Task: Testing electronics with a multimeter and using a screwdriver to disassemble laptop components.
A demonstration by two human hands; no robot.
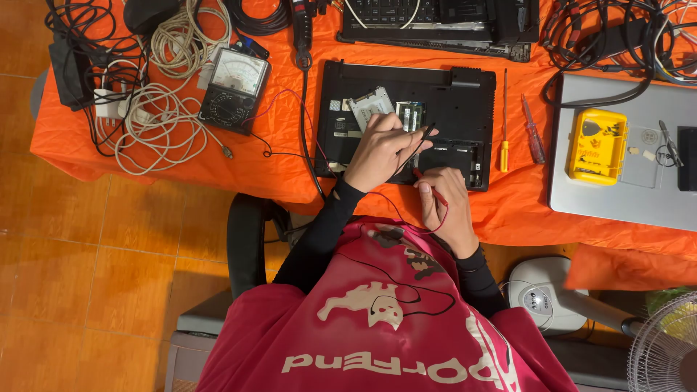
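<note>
At the near edge of an orange-draped worktop (pixel 181 156), an upturned black laptop (pixel 450 98) with its base panel off, hard drive (pixel 370 104) and memory modules (pixel 410 115) laid bare. Over the open bay, left hand (pixel 381 149) closed pen-fashion around a black test probe (pixel 422 136), tip angled down toward the boards. Just below, at the laptop's front edge, right hand (pixel 444 207) pinching a red test probe (pixel 435 194), thin leads trailing back across the lap and the cloth.

Left of the laptop, an analog multimeter (pixel 234 88) face up, beside a heap of coiled pale cables (pixel 156 123). To the right, a yellow-handled screwdriver (pixel 504 145) and a red-handled screwdriver (pixel 534 134) lying parallel on the cloth. Further right, a closed silver laptop (pixel 624 196) carrying a yellow case (pixel 597 145) and tweezers (pixel 669 144). Behind, a second dismantled laptop (pixel 435 22) amid dark cords. Bottom right, the grille of a floor fan (pixel 664 348).

Judging from the grips, probing of this sort best done with wrists braced on the casing, tips set squarely on one contact each and kept from bridging neighbouring pins, leads kept slack and free of the screwdrivers, meter dial turned so as to be read without lifting either tip.
</note>
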